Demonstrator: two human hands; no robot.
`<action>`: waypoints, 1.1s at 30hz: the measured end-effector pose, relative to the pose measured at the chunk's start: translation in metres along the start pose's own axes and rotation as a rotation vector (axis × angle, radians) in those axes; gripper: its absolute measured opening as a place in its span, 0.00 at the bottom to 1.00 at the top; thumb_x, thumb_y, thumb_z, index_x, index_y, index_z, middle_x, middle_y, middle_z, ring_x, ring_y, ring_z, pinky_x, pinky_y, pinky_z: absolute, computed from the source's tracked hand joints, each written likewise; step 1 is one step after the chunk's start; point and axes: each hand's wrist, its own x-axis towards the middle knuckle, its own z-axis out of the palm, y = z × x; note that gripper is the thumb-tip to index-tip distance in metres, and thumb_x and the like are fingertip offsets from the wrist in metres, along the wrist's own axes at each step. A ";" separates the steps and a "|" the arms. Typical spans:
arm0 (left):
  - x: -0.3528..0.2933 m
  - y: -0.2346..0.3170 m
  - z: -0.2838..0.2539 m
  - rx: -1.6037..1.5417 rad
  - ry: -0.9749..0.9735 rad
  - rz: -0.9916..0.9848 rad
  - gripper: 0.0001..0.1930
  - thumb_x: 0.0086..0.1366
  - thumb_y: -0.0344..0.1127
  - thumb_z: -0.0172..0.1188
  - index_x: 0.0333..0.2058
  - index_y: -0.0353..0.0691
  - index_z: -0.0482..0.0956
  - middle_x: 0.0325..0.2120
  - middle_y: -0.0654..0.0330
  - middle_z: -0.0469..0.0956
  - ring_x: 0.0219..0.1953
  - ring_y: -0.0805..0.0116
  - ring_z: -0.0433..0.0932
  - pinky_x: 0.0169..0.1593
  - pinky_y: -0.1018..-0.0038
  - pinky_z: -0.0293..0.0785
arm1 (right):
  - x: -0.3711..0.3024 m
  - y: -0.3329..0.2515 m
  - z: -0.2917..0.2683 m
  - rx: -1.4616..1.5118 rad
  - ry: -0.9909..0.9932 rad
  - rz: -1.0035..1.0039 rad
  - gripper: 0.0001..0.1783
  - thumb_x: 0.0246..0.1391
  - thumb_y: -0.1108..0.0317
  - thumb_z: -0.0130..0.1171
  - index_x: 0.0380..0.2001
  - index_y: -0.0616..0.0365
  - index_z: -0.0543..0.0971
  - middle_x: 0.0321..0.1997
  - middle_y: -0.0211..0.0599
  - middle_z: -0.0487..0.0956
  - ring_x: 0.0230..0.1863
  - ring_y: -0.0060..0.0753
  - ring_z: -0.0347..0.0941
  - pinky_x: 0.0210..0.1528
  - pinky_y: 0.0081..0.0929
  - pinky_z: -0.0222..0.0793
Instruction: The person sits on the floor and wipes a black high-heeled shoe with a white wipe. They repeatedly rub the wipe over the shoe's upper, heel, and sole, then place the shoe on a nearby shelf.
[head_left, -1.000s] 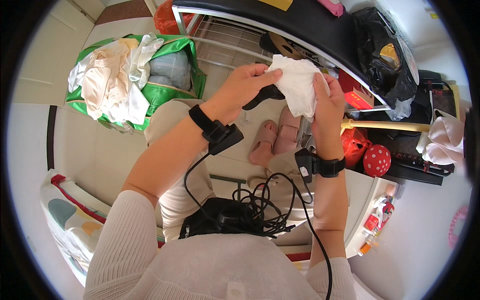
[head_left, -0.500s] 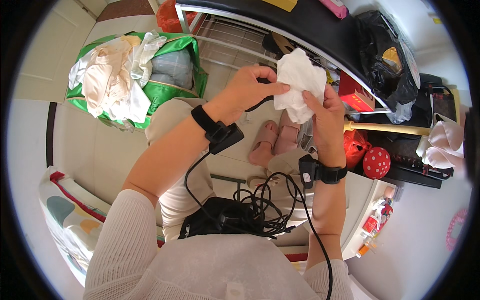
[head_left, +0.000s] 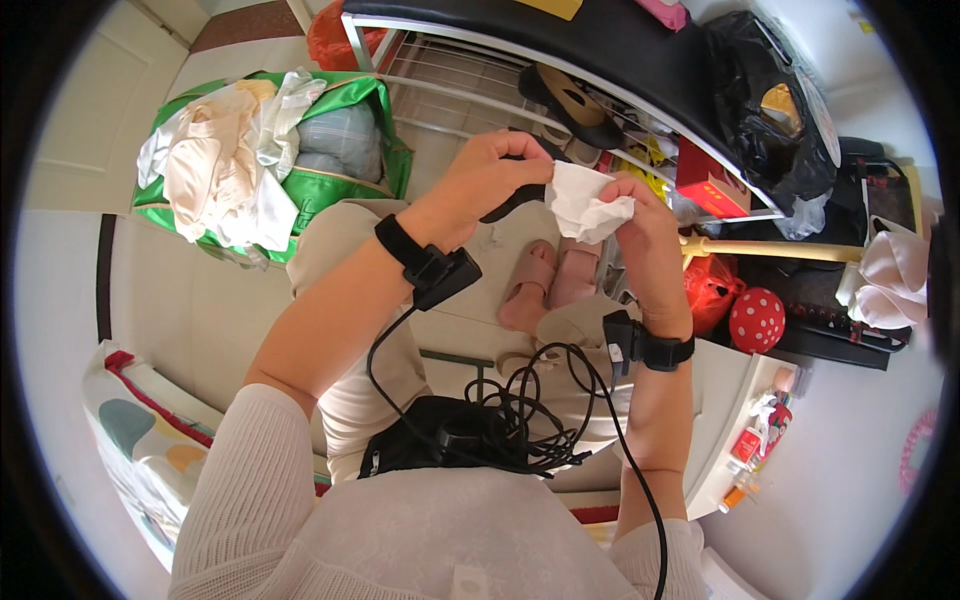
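A crumpled white tissue (head_left: 582, 203) hangs between my two hands, above the slippered feet. My left hand (head_left: 485, 178) pinches its upper left corner between thumb and bent fingers. On the other side my right hand (head_left: 648, 232) grips the tissue's right edge, with the fingers curled round it. The sheet looks folded over along its top, with a loose, wrinkled lower part. Black straps with small boxes are on both wrists, and a black cable (head_left: 535, 415) lies coiled in my lap on a black pouch (head_left: 415, 440).
A green bag (head_left: 325, 205) full of clothes stands at the left. Ahead is a shoe rack with a black padded top (head_left: 600, 45); a black plastic bag (head_left: 770, 110) sits at its right end. A yellow pole (head_left: 780, 249) and a red dotted ball (head_left: 757, 320) are at the right.
The tissue, spread taller before, is now folded down to a smaller, lower shape. My right fingers have curled over its right side. The left hand has barely moved.
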 end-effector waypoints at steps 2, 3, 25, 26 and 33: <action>0.000 0.002 0.000 -0.106 0.001 0.016 0.08 0.69 0.40 0.61 0.39 0.43 0.82 0.33 0.71 0.79 0.38 0.80 0.73 0.45 0.77 0.66 | -0.001 0.005 -0.017 -0.121 0.043 -0.074 0.04 0.68 0.73 0.56 0.36 0.56 0.79 0.34 0.24 0.75 0.36 0.18 0.71 0.42 0.17 0.68; 0.000 0.002 0.000 -0.159 0.004 0.023 0.09 0.69 0.41 0.60 0.41 0.44 0.82 0.34 0.71 0.79 0.40 0.80 0.74 0.48 0.76 0.66 | 0.000 0.007 -0.027 -0.180 0.062 -0.111 0.02 0.67 0.72 0.58 0.37 0.56 0.79 0.33 0.23 0.74 0.35 0.18 0.70 0.41 0.17 0.67; 0.006 -0.033 -0.005 0.116 0.116 -0.137 0.46 0.73 0.77 0.37 0.71 0.42 0.67 0.51 0.53 0.80 0.53 0.65 0.75 0.60 0.70 0.68 | 0.000 0.066 0.041 -0.824 -0.037 -0.625 0.15 0.53 0.72 0.72 0.45 0.57 0.84 0.49 0.41 0.83 0.48 0.43 0.80 0.48 0.33 0.74; 0.006 -0.032 -0.005 0.084 0.126 -0.145 0.46 0.73 0.77 0.37 0.70 0.41 0.67 0.51 0.53 0.80 0.53 0.65 0.75 0.60 0.70 0.68 | -0.004 0.065 0.043 -0.865 -0.115 -0.687 0.16 0.55 0.71 0.71 0.47 0.57 0.84 0.50 0.41 0.82 0.50 0.45 0.80 0.50 0.35 0.74; 0.005 -0.029 0.003 0.112 0.116 -0.037 0.44 0.75 0.75 0.38 0.68 0.40 0.69 0.50 0.55 0.80 0.54 0.67 0.75 0.61 0.72 0.67 | 0.019 0.076 0.016 -0.735 0.070 -0.315 0.14 0.66 0.68 0.59 0.51 0.63 0.83 0.52 0.43 0.81 0.50 0.51 0.78 0.53 0.39 0.73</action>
